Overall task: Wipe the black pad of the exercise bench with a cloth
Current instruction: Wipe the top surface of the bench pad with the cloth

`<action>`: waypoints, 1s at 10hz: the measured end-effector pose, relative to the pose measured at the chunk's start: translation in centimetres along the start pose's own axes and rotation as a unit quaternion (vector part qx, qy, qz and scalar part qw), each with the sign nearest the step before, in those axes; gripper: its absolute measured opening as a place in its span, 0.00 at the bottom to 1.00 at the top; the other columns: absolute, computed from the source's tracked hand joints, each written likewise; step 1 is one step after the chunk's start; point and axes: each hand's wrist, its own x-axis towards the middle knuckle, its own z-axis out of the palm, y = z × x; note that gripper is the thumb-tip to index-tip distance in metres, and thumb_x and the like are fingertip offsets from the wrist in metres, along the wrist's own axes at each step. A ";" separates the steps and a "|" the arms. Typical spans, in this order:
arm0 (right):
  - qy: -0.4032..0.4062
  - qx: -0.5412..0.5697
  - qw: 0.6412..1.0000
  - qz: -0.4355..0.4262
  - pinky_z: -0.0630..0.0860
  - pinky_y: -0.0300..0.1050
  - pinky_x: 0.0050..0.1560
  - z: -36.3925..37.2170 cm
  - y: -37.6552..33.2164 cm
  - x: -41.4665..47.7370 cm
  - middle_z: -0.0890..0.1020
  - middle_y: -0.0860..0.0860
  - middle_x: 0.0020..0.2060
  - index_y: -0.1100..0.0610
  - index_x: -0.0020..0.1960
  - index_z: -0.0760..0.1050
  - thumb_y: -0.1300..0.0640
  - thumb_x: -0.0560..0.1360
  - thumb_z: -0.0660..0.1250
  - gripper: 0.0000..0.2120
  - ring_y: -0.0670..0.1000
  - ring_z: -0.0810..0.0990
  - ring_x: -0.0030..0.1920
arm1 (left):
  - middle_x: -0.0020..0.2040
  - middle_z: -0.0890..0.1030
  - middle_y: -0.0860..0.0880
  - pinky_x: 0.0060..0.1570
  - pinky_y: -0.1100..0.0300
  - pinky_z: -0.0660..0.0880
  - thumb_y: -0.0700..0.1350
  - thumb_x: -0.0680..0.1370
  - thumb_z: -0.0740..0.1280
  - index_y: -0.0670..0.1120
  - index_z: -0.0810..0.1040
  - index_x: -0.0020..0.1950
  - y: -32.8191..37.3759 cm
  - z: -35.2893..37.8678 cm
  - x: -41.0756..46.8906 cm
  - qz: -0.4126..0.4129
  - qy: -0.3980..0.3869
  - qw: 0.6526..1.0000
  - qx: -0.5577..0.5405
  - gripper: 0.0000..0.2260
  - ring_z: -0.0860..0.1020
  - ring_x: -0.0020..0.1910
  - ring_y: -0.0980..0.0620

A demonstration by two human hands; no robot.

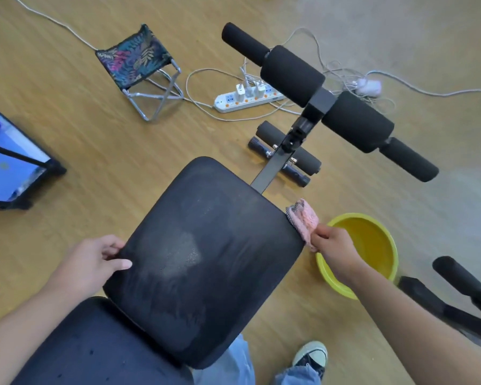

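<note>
The bench's black seat pad fills the middle of the view, with a damp, streaky patch near its centre. A second black pad lies below it at the bottom left. My left hand grips the seat pad's left edge, thumb on top. My right hand holds a pink cloth pressed against the pad's right edge, near its far corner.
A yellow basin stands on the wooden floor just right of the pad. The bench's foam rollers stick out beyond. A power strip with cables, a small folding stool and a tablet lie around.
</note>
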 end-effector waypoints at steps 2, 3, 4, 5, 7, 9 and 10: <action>-0.007 0.132 0.988 0.083 0.64 0.36 0.33 5.3 5.0 -8.2 0.72 0.45 0.26 0.59 0.28 0.77 0.71 0.69 0.68 0.13 0.43 0.66 0.30 | 0.46 0.84 0.48 0.55 0.54 0.73 0.40 0.69 0.80 0.50 0.83 0.46 0.5 0.0 0.0 -0.016 0.013 1.000 -0.012 0.10 0.81 0.50 0.47; -0.003 0.144 0.984 0.110 0.62 0.32 0.27 10.5 7.0 -12.0 0.70 0.44 0.22 0.54 0.24 0.73 0.70 0.68 0.66 0.18 0.42 0.64 0.26 | 0.48 0.84 0.46 0.57 0.54 0.73 0.40 0.69 0.79 0.48 0.84 0.48 0.3 0.3 0.0 -0.012 0.020 1.000 -0.009 0.11 0.82 0.51 0.47; -0.002 0.123 0.979 0.163 0.59 0.31 0.21 14.4 8.7 -14.6 0.68 0.46 0.18 0.55 0.21 0.70 0.72 0.71 0.64 0.23 0.41 0.61 0.21 | 0.49 0.85 0.45 0.59 0.51 0.75 0.40 0.69 0.79 0.46 0.84 0.51 0.2 0.3 0.0 -0.008 0.021 1.000 -0.008 0.12 0.82 0.51 0.46; -0.113 0.019 0.986 0.119 0.71 0.34 0.25 16.5 10.8 -16.0 0.71 0.47 0.15 0.56 0.21 0.76 0.64 0.73 0.72 0.22 0.41 0.66 0.17 | 0.48 0.85 0.45 0.57 0.53 0.75 0.40 0.69 0.79 0.47 0.84 0.51 0.1 0.3 0.0 -0.001 0.023 1.000 -0.009 0.12 0.82 0.50 0.46; -0.394 0.595 0.673 -0.196 0.77 0.29 0.47 21.0 8.5 -13.6 0.76 0.52 0.70 0.59 0.78 0.61 0.32 0.79 0.53 0.39 0.54 0.77 0.69 | 0.44 0.83 0.50 0.52 0.59 0.72 0.40 0.69 0.79 0.49 0.84 0.49 0.2 0.6 -0.3 0.004 0.043 0.999 -0.008 0.12 0.82 0.47 0.50; -0.053 0.254 0.961 0.094 0.68 0.18 0.43 19.0 8.2 -15.0 0.83 0.31 0.37 0.47 0.33 0.88 0.41 0.69 0.72 0.13 0.27 0.78 0.37 | 0.50 0.84 0.46 0.56 0.56 0.75 0.40 0.70 0.79 0.46 0.83 0.57 0.1 0.8 -0.3 0.000 0.044 0.999 0.012 0.16 0.81 0.49 0.49; 0.028 0.221 0.943 0.247 0.75 0.39 0.34 16.7 7.0 -16.1 0.80 0.46 0.17 0.57 0.25 0.82 0.48 0.63 0.77 0.15 0.49 0.78 0.26 | 0.51 0.84 0.45 0.56 0.55 0.75 0.41 0.70 0.79 0.47 0.83 0.56 -0.1 0.8 -0.2 -0.003 0.045 0.999 0.010 0.15 0.81 0.50 0.49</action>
